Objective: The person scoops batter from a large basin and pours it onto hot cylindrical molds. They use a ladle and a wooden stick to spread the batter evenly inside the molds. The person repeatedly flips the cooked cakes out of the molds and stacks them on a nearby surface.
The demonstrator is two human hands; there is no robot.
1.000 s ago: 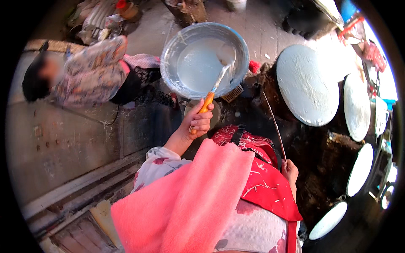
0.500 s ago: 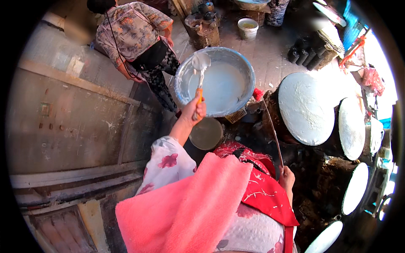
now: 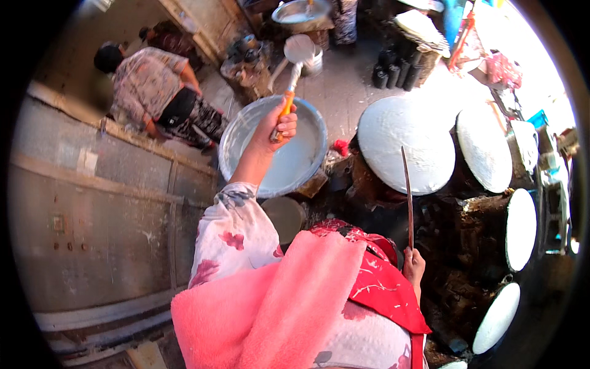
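My left hand (image 3: 276,129) is closed around the orange handle of a metal ladle (image 3: 300,49), raised above the far side of a wide blue-grey basin (image 3: 228,163). Pale, milky liquid fills part of the basin. On the right, my right hand (image 3: 415,265) grips the lower end of a long, thin brownish stick (image 3: 408,190). It points away from me, its tip appearing over a large round griddle (image 3: 402,141) coated white. Whether the tip touches the coating I cannot tell.
More round white-topped griddles (image 3: 482,147) curve along my right, with another (image 3: 521,230) nearer. A dark-rimmed pot (image 3: 284,218) stands below the basin. At the left, a person (image 3: 153,86) bends beside a wall. Stacked black cylinders (image 3: 396,75) and a white bucket (image 3: 316,63) stand farther back.
The view has turned, so basin and griddles appear farther left. My left hand has moved the ladle outward past the basin's middle. The stick has swung upright, from beside the griddle to over it.
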